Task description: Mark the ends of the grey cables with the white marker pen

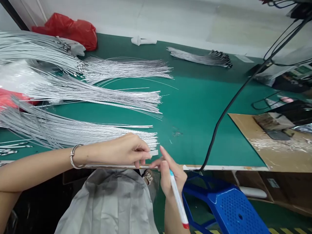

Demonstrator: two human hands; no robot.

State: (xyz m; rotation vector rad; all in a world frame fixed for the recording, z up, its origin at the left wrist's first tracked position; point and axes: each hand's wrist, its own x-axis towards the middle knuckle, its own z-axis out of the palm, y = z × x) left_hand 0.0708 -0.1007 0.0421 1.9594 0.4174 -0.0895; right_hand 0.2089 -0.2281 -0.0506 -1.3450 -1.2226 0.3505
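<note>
My left hand (126, 149), with a silver bangle on the wrist, is closed at the table's front edge. Its thumb and fingers pinch a small whitish translucent strip (153, 152). Just to the right, my right hand (172, 172) is closed around a white marker pen (178, 201), which has a blue part at the fingers and a red lower end. The right index finger points up close to the strip, seemingly apart from it. Behind my left hand lies the nearest bundle of thin silvery wires (97, 128), their ends fanned to the right.
More wire bundles (117, 94) lie behind on the green table (192, 120). A short bundle with dark ends (202, 58) and a white object (143, 41) are farther back. A black cable (219, 120) crosses at right, near cardboard (255, 149). A blue stool (234, 208) stands below.
</note>
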